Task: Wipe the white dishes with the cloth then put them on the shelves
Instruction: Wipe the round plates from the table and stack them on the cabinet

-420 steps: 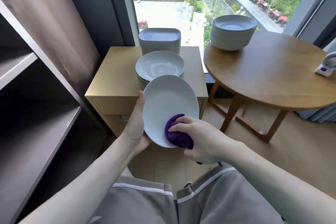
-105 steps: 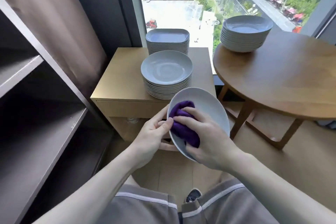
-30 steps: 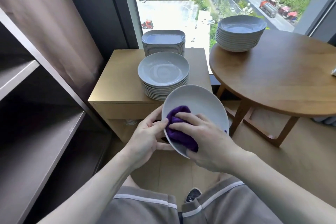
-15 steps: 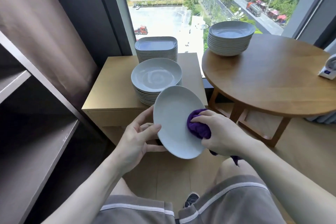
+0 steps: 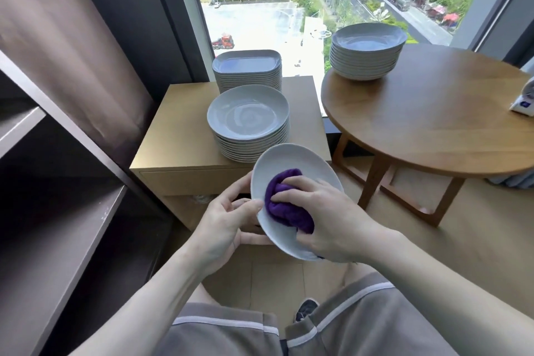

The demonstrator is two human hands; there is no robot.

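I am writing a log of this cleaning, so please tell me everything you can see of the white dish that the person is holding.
The white dish is a shallow, slightly oval plate, smooth and glossy like glazed ceramic. It is held in the air, tilted, in front of the wooden cabinet. The left hand grips its left rim, and the right hand presses a bunched purple cloth against its inner face.

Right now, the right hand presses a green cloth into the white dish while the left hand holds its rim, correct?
No: the cloth is purple, as the head view shows. The right hand presses it into the white dish; the left hand holds its rim.
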